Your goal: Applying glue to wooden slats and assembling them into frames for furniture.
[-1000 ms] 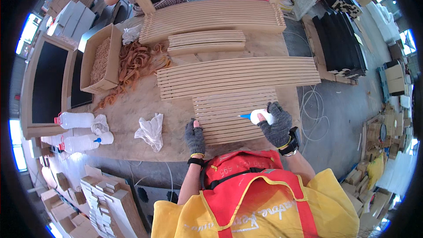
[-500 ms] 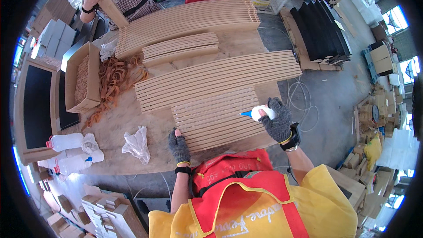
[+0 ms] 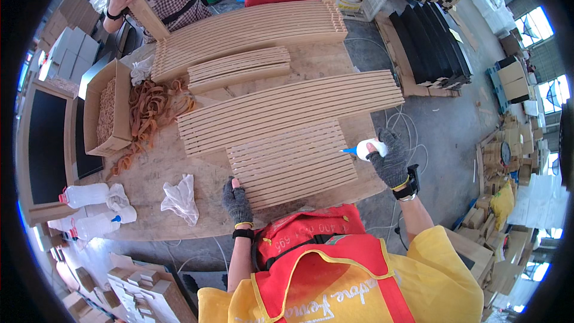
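Observation:
My right hand (image 3: 388, 158), in a grey fingerless glove, is wrapped round a white squeeze bottle (image 3: 366, 149) with a blue nozzle pointing left. The nozzle tip is over the right ends of a row of thin wooden slats (image 3: 293, 167) lying side by side. At the row's left ends rests my left hand (image 3: 237, 202), gloved the same way, fingers stretched forward against the slats and holding nothing. Whitish lines show along some slats. Just beyond, a longer row of slats (image 3: 287, 110) lies across the table.
Farther back are a short slat stack (image 3: 239, 69) and a long one (image 3: 251, 30). To the left are a cardboard box (image 3: 122, 107) of small wooden pieces, tangled brown strips (image 3: 149, 107), a white cloth (image 3: 179, 200) and plastic bottles (image 3: 86, 194). Two people stand across the table (image 3: 203, 215).
My right hand has moved right with the squeeze bottle, taking its nozzle from farther in over the slats to near their right ends. My left hand stays at the left ends.

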`<action>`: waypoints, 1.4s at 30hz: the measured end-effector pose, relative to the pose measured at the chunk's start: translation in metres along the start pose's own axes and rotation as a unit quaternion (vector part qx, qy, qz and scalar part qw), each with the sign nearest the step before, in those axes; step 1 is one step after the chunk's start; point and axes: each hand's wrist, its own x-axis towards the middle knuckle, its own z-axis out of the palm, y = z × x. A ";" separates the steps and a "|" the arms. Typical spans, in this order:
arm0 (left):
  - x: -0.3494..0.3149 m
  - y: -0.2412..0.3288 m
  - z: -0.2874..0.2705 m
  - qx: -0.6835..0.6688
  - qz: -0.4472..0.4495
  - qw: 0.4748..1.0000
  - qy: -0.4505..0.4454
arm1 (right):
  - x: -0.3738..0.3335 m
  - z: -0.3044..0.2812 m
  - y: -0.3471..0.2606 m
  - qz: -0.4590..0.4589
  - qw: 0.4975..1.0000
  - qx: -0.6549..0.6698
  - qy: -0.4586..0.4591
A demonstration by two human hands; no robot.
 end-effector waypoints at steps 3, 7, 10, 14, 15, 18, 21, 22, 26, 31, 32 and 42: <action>-0.001 0.001 0.003 -0.020 0.016 0.999 0.032 | 0.007 -0.009 -0.006 0.015 0.999 0.005 -0.029; -0.001 0.002 -0.002 -0.025 -0.032 0.999 -0.003 | 0.011 -0.010 -0.003 -0.003 1.000 0.001 -0.017; -0.003 0.005 0.002 -0.024 0.002 1.000 0.018 | 0.016 -0.013 0.004 0.004 0.999 0.037 -0.013; -0.003 0.007 0.003 -0.036 0.004 0.999 0.021 | 0.018 -0.015 0.034 0.065 0.990 0.126 -0.009; -0.003 0.007 0.003 -0.041 0.001 0.999 0.021 | 0.016 -0.015 0.050 0.137 0.976 0.167 -0.014; -0.001 0.000 0.003 -0.015 0.019 0.999 0.033 | 0.009 -0.015 0.095 0.174 0.963 0.205 -0.018; -0.002 -0.002 0.000 -0.002 0.022 0.999 0.038 | -0.007 -0.013 0.113 0.356 0.835 0.418 -0.037; -0.001 0.000 0.001 -0.004 0.023 0.999 0.038 | -0.016 -0.010 0.123 0.355 0.835 0.418 -0.035; 0.000 0.007 -0.003 -0.021 -0.003 1.000 -0.004 | -0.034 0.013 0.123 0.390 0.660 0.642 0.010; -0.006 0.013 -0.012 -0.053 -0.018 0.998 0.020 | -0.032 0.037 0.088 0.429 0.560 0.708 -0.009; -0.010 0.016 -0.013 -0.054 -0.016 0.998 0.003 | -0.032 0.040 0.080 0.432 0.556 0.710 -0.012; -0.013 0.001 -0.020 -0.036 -0.019 0.998 -0.053 | -0.039 0.117 -0.084 0.278 0.783 0.541 -0.129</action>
